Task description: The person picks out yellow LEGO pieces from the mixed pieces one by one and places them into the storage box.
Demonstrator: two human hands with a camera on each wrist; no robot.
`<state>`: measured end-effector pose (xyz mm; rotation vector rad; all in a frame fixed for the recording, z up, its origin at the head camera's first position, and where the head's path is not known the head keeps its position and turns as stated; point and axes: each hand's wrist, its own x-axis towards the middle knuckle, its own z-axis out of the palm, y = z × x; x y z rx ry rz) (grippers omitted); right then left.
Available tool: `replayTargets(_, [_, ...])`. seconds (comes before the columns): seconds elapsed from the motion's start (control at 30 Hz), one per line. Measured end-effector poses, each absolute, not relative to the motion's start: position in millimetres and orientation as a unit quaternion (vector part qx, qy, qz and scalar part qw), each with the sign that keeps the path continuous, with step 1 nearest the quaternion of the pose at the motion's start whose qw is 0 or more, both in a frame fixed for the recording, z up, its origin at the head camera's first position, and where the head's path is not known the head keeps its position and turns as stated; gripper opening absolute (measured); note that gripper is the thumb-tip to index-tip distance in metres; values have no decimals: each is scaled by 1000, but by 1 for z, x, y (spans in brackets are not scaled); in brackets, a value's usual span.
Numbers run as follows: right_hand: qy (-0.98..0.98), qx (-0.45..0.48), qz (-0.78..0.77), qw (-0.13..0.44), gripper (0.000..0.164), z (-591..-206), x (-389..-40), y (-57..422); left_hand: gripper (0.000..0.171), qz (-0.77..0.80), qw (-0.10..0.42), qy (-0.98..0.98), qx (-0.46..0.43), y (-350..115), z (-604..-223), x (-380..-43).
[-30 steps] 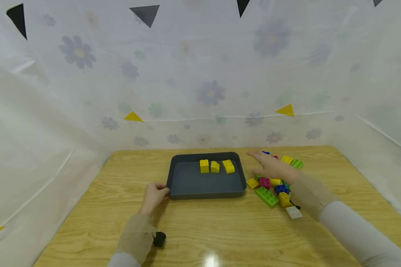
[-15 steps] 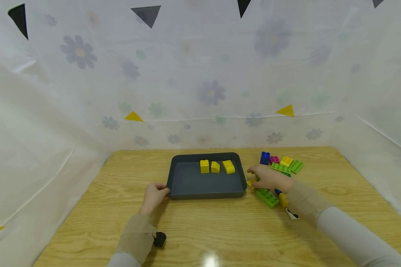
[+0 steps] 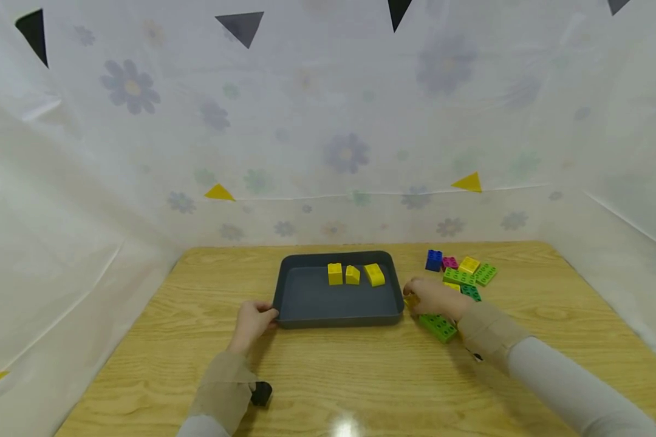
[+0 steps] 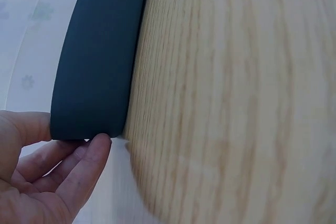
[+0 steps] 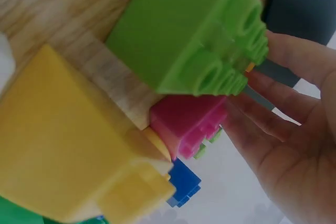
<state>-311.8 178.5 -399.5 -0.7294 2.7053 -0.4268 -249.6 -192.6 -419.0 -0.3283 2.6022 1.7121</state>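
A dark grey tray lies on the table with several yellow bricks inside it. My left hand pinches the tray's near left corner; the left wrist view shows the thumb and fingers against its wall. Just right of the tray, my right hand pinches a small flat yellow brick, mostly hidden by the fingers. Beside that hand is a long lime green brick. Close by in the right wrist view are a magenta brick and a large yellow brick.
Behind the right hand lie a blue brick, a magenta brick, a yellow brick, lime green bricks and a dark green brick. The right forearm covers part of the pile. A flower-patterned sheet hangs behind the wooden table.
My right hand has come down from above the pile, toward the front, onto the small yellow brick beside the tray. The left hand has stayed at the tray's corner.
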Motion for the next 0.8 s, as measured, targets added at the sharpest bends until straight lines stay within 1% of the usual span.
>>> replayTargets(0.1, [946,-244,-145,155,34,-402,-312,177,25,546,7,831,-105,-193,-419,-249])
replayTargets(0.33, [946,-258,-136,139,27,-407,-312,175,23,545,4,832,-103,-193,-420,-250])
replayTargets(0.57, [946,-260,-136,137,26,-407,-311,174,22,552,0,828,-102,-192,-420,-250])
replayTargets(0.8, [947,-251,-140,147,28,-403,-310,173,22,551,-1,828,-101,-192,-420,-249])
